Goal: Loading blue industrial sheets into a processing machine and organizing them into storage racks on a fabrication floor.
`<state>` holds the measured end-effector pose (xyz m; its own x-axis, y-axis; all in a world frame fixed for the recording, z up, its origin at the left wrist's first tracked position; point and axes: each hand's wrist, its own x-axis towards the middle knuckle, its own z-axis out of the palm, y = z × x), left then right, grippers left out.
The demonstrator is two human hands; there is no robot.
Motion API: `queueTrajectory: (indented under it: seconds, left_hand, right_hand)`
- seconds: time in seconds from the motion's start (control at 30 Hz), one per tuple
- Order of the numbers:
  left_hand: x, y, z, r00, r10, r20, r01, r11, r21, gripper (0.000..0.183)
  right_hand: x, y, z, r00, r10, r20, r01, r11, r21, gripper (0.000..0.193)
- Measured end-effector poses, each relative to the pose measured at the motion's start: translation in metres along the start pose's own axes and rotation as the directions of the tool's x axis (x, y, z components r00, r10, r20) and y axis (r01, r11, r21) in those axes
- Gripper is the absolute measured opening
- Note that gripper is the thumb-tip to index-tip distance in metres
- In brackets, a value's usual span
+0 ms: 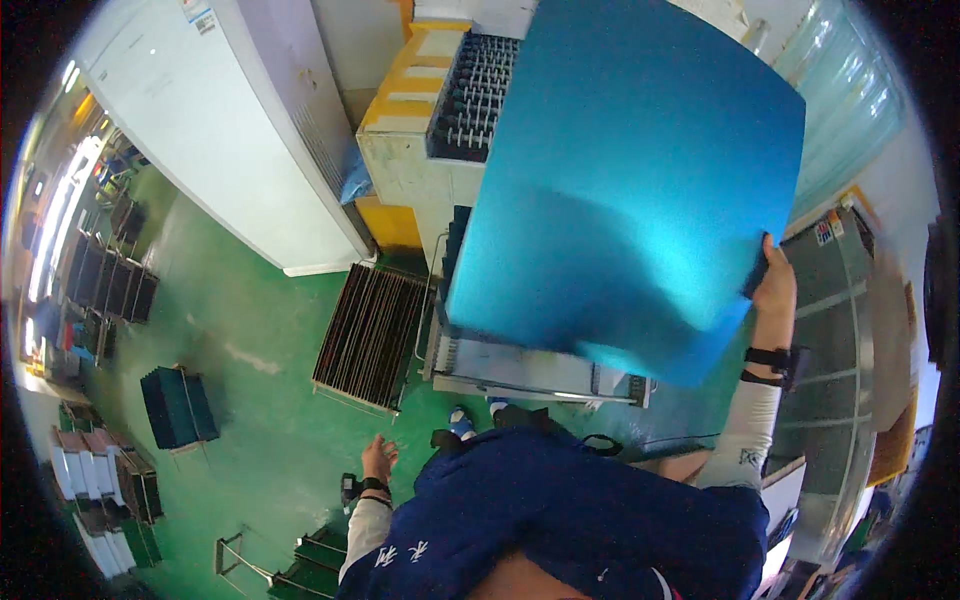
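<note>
A large blue metallic sheet (640,190) with rounded corners fills the upper middle of the view, raised and tilted in front of me. My right hand (775,283) grips it by the right edge, with a dark patch by the fingers. Down at my left side hangs my left hand (378,462), holding nothing, its fingers loosely apart. The nearest thing to it is a slotted rack (370,335) filled with upright thin dark panels, standing on the floor. Beneath the sheet, part of a light-coloured machine bed (510,365) shows; the sheet hides the rest.
Behind the sheet stands a machine with rows of rollers (477,95) and yellow edging. A tall white cabinet (230,130) leans into the upper left. More racks of panels (180,405) rest on the green floor (250,320). A grey framed cabinet (825,330) is at right.
</note>
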<state>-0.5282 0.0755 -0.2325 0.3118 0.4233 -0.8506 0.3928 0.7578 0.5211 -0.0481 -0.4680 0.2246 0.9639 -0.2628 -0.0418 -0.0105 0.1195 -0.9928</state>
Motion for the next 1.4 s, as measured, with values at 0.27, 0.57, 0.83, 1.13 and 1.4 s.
queueTrajectory:
  seconds: [0.27, 0.57, 0.83, 1.13, 1.4]
  left_hand:
    - [-0.016, 0.008, 0.020, 0.995, 0.098, -0.028, -0.100, 0.989, -0.113, 0.044]
    - [-0.039, -0.014, 0.030, 0.981, 0.129, -0.143, -0.149, 0.980, -0.134, 0.048]
    - [-0.061, -0.049, 0.021, 0.970, 0.101, -0.219, -0.152, 0.960, -0.233, 0.050]
    - [-0.076, -0.032, 0.051, 0.975, 0.102, -0.198, -0.144, 0.968, -0.206, 0.057]
    - [-0.087, -0.041, 0.064, 0.982, 0.087, -0.167, -0.113, 0.982, -0.150, 0.054]
  right_hand:
    - [0.151, 0.102, 0.088, 0.909, 0.224, 0.350, -0.343, 0.880, 0.328, 0.021]
    - [0.228, 0.216, 0.232, 0.903, 0.350, 0.249, -0.430, 0.723, 0.541, 0.024]
    - [0.245, 0.198, 0.246, 0.741, 0.505, 0.443, -0.539, 0.840, -0.058, 0.028]
    - [0.219, 0.203, 0.281, 0.692, -0.365, 0.622, 0.668, -0.002, -0.744, 0.045]
    - [0.236, 0.204, 0.297, 0.749, -0.301, 0.590, 0.630, 0.047, -0.775, 0.051]
